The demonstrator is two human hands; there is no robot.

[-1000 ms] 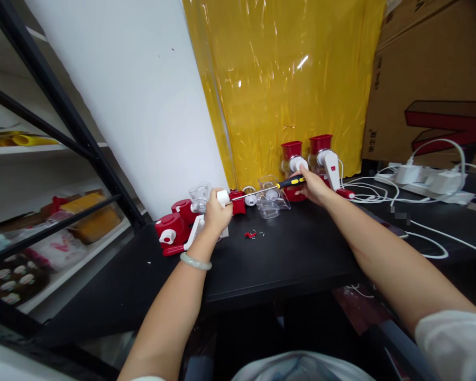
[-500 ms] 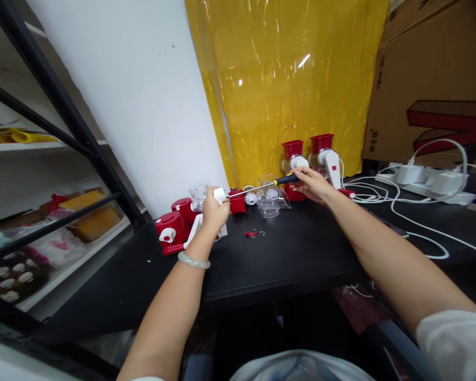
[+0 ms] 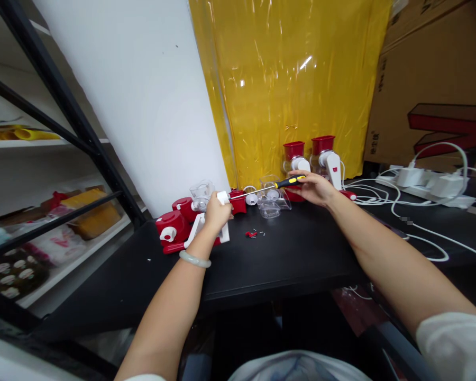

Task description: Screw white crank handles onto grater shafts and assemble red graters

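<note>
My left hand (image 3: 216, 214) is closed around a white plastic part (image 3: 223, 198) of a small red-and-white device, held just above the black table (image 3: 285, 254). My right hand (image 3: 315, 188) grips the yellow-and-black handle of a screwdriver (image 3: 275, 186). Its shaft points left, and its tip meets the white part in my left hand. A jade bangle (image 3: 194, 259) sits on my left wrist. Small red bits and screws (image 3: 252, 233) lie on the table between my hands.
More red-and-white devices (image 3: 173, 230) lie at the left, and two (image 3: 321, 154) stand by the yellow plastic sheet. Clear plastic cups (image 3: 270, 201) sit between them. White cables and a power strip (image 3: 424, 185) spread at the right. A black shelf rack (image 3: 83, 137) stands left, cardboard boxes back right.
Both hands hold nearly the same place. My left hand dropped slightly, and the screwdriver's tip stays on the white part.
</note>
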